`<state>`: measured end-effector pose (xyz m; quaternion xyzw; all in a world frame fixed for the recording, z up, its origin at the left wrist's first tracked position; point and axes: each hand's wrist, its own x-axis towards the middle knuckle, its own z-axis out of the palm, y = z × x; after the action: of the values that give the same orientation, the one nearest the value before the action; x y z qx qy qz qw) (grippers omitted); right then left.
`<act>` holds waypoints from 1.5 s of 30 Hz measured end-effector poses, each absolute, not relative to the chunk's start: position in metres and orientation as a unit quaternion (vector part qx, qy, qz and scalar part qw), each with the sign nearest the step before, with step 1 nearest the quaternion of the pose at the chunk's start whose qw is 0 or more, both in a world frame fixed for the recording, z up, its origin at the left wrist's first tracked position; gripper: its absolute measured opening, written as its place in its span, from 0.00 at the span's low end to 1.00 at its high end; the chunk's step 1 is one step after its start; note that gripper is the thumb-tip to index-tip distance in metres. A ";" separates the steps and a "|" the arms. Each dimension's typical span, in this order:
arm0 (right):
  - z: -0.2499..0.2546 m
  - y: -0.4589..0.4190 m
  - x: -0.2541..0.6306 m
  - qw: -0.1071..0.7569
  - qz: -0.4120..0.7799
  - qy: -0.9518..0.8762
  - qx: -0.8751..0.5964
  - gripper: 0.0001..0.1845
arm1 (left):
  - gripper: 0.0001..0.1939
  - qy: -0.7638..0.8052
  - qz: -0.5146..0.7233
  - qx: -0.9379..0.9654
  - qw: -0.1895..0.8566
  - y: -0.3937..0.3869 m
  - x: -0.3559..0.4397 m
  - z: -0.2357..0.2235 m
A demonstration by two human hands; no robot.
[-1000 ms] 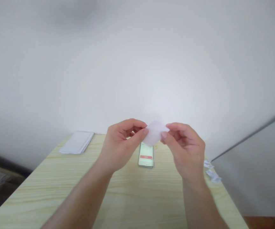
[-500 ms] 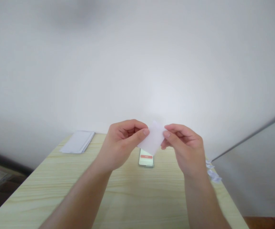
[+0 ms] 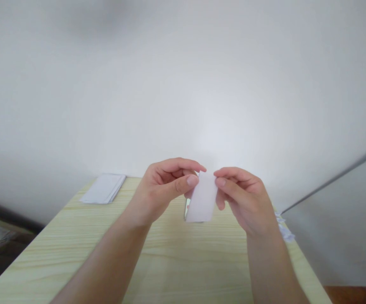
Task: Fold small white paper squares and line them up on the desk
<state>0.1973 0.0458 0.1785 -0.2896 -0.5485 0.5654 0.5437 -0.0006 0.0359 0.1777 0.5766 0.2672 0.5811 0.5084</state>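
A small white piece of paper (image 3: pixel 202 198) is held up between my hands above the table, its long side hanging down. My left hand (image 3: pixel 167 188) has its thumb at the paper's left edge and the index fingertip at the top left corner; other fingertips are partly hidden behind the sheet. My right hand (image 3: pixel 244 194) pinches the upper right edge between thumb and index finger, the other fingers curled below. Behind the paper lies a phone (image 3: pixel 187 207), mostly covered, with a strip of its lit screen showing.
A stack of white paper (image 3: pixel 103 188) lies at the back left of the light wooden table (image 3: pixel 183 266). Crumpled bits of white paper (image 3: pixel 286 233) are at the right edge, beyond my right wrist. A white wall (image 3: pixel 183 84) stands directly behind the table.
The paper has turned from a slanted diamond position to hanging lengthwise, now covering more of the phone. My left index finger has stretched to its top corner, and my right hand has shifted slightly left.
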 end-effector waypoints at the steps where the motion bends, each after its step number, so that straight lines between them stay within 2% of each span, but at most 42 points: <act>1: 0.179 0.045 0.197 0.540 0.567 -0.548 -0.294 0.07 | 0.08 0.267 0.582 0.579 0.505 0.036 -0.001 0.178; 13: 0.180 0.045 0.197 0.535 0.546 -0.568 -0.305 0.07 | 0.08 0.277 0.585 0.578 0.497 0.036 -0.001 0.178; 19: 0.180 0.043 0.198 0.540 0.499 -0.598 -0.319 0.06 | 0.06 0.307 0.594 0.570 0.477 0.038 0.000 0.179; 31: 0.180 0.041 0.194 0.567 0.431 -0.605 -0.355 0.09 | 0.05 0.393 0.615 0.605 0.317 0.029 0.012 0.182; 35: 0.180 0.043 0.194 0.543 0.449 -0.619 -0.347 0.12 | 0.04 0.389 0.619 0.616 0.294 0.028 0.014 0.180; 38: 0.180 0.043 0.195 0.526 0.467 -0.625 -0.339 0.08 | 0.06 0.365 0.622 0.624 0.301 0.027 0.015 0.179; 42: 0.181 0.042 0.197 0.532 0.463 -0.619 -0.345 0.07 | 0.13 0.342 0.614 0.617 0.353 0.027 0.013 0.180; 45: 0.183 0.041 0.197 0.536 0.462 -0.615 -0.348 0.07 | 0.12 0.342 0.598 0.616 0.382 0.029 0.010 0.180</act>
<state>0.1973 0.0408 0.1827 -0.3483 -0.6148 0.4616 0.5363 0.0100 0.0288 0.1800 0.6163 0.3421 0.5979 0.3816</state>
